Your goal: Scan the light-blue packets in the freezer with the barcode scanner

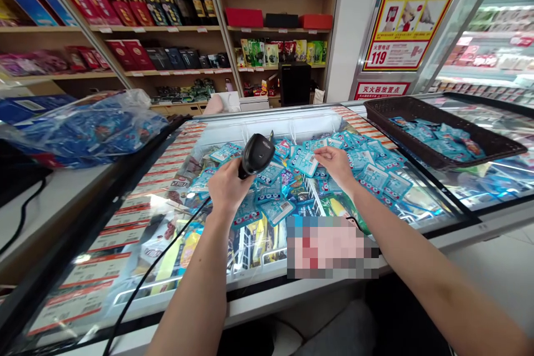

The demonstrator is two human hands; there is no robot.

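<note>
My left hand (pixel 228 188) is wrapped round the handle of a black barcode scanner (pixel 257 153), its head tilted toward the right. A black cable runs down from the scanner along my left forearm. My right hand (pixel 335 166) pinches the edge of a light blue snack packet (pixel 304 161), whose barcode side faces up. More blue packets (pixel 373 177) lie loosely spread over the glass lid of a chest freezer (pixel 167 311), around and below both hands. Frozen goods show through the glass.
A dark brown basket (pixel 417 150) with more blue packets stands at the right. A clear plastic bag of blue packs (pixel 92 128) lies on the left counter. A pixelated patch covers something at the front edge. Stocked shelves (pixel 154 28) stand behind.
</note>
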